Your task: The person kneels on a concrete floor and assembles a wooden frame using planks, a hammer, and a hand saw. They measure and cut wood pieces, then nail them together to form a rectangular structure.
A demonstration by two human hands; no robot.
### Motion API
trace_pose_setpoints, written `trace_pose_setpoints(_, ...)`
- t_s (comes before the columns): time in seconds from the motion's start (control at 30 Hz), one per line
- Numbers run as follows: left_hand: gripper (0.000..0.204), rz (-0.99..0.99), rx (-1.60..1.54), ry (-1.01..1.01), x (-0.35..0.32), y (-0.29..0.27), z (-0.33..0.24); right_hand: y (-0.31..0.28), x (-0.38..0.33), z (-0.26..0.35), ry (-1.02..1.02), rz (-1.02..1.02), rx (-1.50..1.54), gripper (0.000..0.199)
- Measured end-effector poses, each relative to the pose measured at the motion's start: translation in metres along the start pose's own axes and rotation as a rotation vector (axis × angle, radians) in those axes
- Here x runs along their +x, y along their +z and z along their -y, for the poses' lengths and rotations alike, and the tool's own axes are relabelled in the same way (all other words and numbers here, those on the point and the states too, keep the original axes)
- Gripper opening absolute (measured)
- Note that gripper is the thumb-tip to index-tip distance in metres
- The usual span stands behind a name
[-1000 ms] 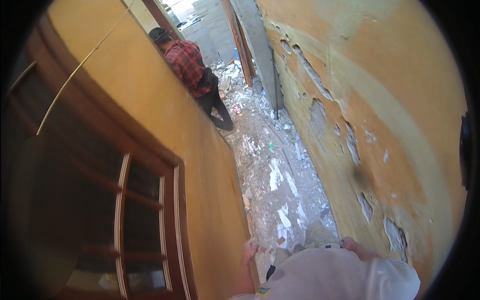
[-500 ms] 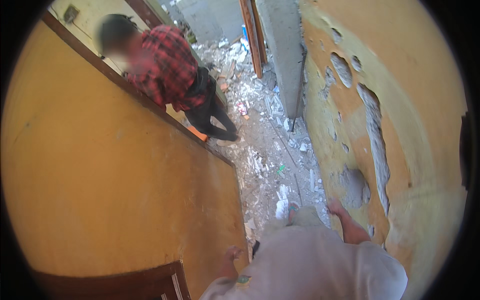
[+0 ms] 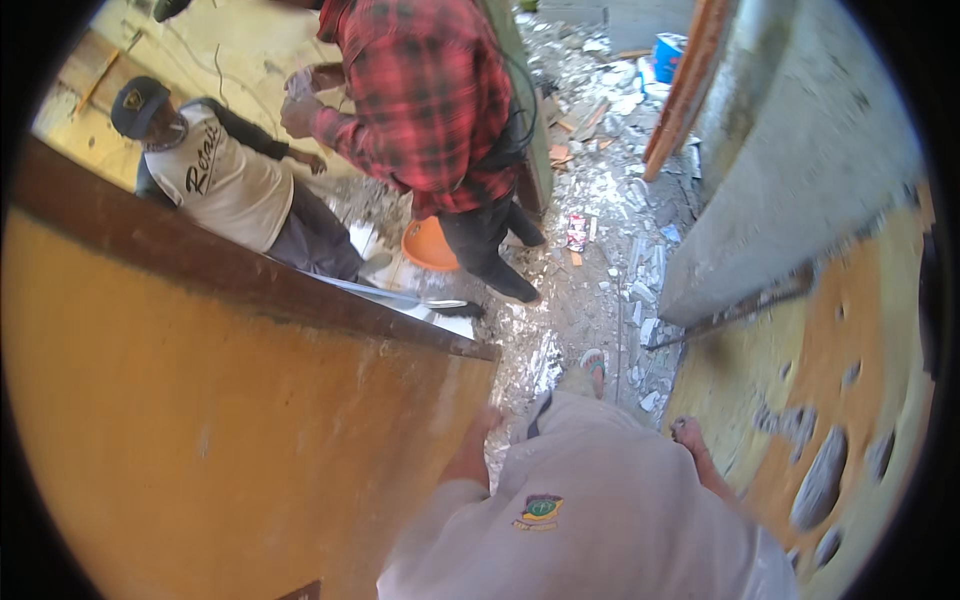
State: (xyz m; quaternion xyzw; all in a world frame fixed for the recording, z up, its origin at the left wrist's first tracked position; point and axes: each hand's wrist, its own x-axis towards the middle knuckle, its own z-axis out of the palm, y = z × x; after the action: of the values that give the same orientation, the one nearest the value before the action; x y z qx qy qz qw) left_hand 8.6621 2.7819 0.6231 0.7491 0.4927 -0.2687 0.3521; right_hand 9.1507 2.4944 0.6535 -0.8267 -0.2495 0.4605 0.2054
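The left hand (image 3: pixel 487 420) and right hand (image 3: pixel 688 433) hang by the person's sides, seemingly holding nothing; rubble (image 3: pixel 610 290) covers the ground ahead.

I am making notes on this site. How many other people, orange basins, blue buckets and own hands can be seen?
Other people: 2, one in a red checked shirt, one in a white shirt
Orange basin: 1
Blue bucket: 1
Own hands: 2, left hand, right hand
Total: 6

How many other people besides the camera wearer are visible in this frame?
2. A person in a red plaid shirt stands at top centre beside an orange plastic basin. A person in a dark cap and white printed shirt sits upper left behind the ochre wall. Others may be hidden.
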Motion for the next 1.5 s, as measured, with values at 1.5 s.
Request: trace_pose_setpoints(1.5, 0.028, -0.288, -0.516, -0.315, 0.582, -0.546, -0.347, -0.41, 0.894, 0.695, -0.355, 0.341, -0.443, 0.022)
